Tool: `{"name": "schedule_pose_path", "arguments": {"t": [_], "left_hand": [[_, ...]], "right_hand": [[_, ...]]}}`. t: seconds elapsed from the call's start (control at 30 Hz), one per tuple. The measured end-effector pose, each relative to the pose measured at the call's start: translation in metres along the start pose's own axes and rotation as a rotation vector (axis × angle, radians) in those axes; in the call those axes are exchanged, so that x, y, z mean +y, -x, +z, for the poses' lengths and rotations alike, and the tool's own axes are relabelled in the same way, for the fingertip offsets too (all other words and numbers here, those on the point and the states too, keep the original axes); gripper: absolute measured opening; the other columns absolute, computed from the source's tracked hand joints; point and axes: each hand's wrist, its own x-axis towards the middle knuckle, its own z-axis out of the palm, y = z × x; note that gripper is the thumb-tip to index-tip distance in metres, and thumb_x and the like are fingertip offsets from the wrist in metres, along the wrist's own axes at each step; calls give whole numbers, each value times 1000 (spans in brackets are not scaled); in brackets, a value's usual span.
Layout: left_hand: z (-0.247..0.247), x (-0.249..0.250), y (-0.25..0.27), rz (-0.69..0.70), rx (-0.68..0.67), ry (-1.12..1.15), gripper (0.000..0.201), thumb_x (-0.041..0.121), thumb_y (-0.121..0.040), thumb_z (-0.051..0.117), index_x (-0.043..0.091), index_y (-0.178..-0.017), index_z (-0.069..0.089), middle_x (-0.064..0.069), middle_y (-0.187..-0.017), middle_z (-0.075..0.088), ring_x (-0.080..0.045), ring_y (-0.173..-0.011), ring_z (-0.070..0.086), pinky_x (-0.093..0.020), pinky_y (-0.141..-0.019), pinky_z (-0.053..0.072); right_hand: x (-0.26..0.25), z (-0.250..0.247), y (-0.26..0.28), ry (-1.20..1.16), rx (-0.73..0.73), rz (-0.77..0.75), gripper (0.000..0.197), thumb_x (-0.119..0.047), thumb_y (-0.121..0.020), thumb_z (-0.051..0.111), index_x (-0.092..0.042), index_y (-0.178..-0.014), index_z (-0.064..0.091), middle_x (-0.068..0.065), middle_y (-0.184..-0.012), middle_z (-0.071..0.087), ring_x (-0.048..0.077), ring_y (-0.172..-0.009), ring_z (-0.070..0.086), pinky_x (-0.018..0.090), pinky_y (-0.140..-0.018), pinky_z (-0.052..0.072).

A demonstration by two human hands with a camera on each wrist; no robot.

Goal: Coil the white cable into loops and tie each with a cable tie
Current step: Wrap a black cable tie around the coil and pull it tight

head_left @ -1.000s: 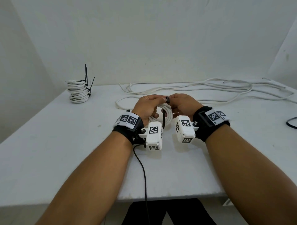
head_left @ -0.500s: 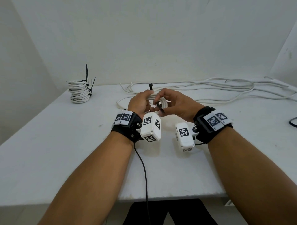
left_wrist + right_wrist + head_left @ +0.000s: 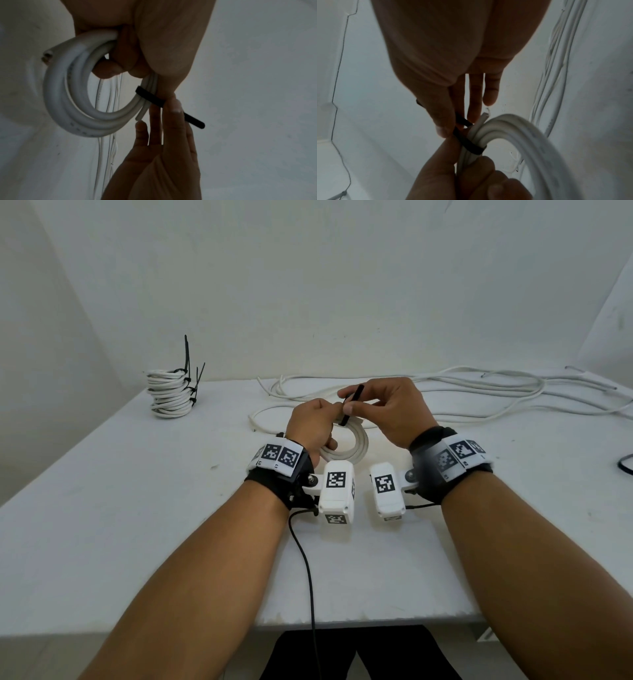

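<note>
My left hand [image 3: 313, 424] grips a small coil of white cable [image 3: 352, 445] held just above the white table [image 3: 137, 508]; its fingers curl through the loops [image 3: 72, 108]. A black cable tie [image 3: 351, 405] wraps round the coil's strands [image 3: 471, 146]. My right hand [image 3: 383, 409] pinches the tie between thumb and forefinger, right beside the coil [image 3: 513, 129], with its other fingers straight. The tie's free end [image 3: 195, 122] sticks out past the right fingers. The coil's cut end [image 3: 485, 115] lies next to the tie.
A stack of tied white coils [image 3: 169, 393] with black tie tails stands at the table's back left. Loose white cable [image 3: 479, 385] sprawls across the back right. A black wire [image 3: 305, 559] runs from my left wrist over the front edge. Another black cord [image 3: 625, 465] lies at the right edge.
Both hands lifted slightly and moved further from me with the coil. The right hand has shifted its grip along the tie, whose tail now points up and back instead of hanging down.
</note>
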Motion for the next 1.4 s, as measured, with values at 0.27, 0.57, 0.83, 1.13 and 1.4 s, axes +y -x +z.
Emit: {"name": "schedule_pose_path", "arguments": {"t": [0.27, 0.57, 0.83, 1.13, 1.4], "left_hand": [[3, 2, -1, 138, 0, -4, 13, 22, -86, 68, 20, -74, 70, 3, -60, 59, -10, -36, 37, -28, -50, 41], [-3, 2, -6, 73, 88, 115, 15, 16, -86, 67, 15, -72, 64, 9, -48, 54, -11, -31, 34, -25, -48, 39], [-1, 0, -7, 97, 78, 56, 13, 14, -81, 67, 18, -69, 67, -3, -69, 58, -11, -35, 36, -24, -46, 40], [1, 0, -5, 150, 61, -7, 9, 15, -79, 69, 18, -71, 68, -2, -74, 64, -9, -39, 37, -24, -46, 40], [1, 2, -2, 288, 10, -84, 6, 17, -81, 72, 17, -87, 73, -7, -70, 66, -20, -53, 42, -26, -49, 36]], "right_hand": [[-5, -2, -1, -246, 108, 149, 18, -21, -96, 59, -18, -83, 71, 1, -95, 73, 20, -87, 65, 27, -66, 47], [-15, 1, -3, -573, 150, 355, 23, -4, -89, 68, -15, -105, 55, 4, -67, 67, 12, -51, 44, 20, -46, 34], [-16, -3, 3, -514, -55, 493, 11, -10, -89, 69, -7, -79, 66, 7, -74, 66, 7, -45, 29, 18, -42, 22], [-13, -5, 1, -617, -67, 674, 10, -14, -89, 62, -9, -82, 65, 6, -86, 55, 8, -55, 20, 24, -55, 11], [-19, -5, 0, -683, -50, 683, 23, -11, -92, 57, -8, -72, 68, 5, -70, 64, 7, -50, 24, 19, -49, 14]]}}
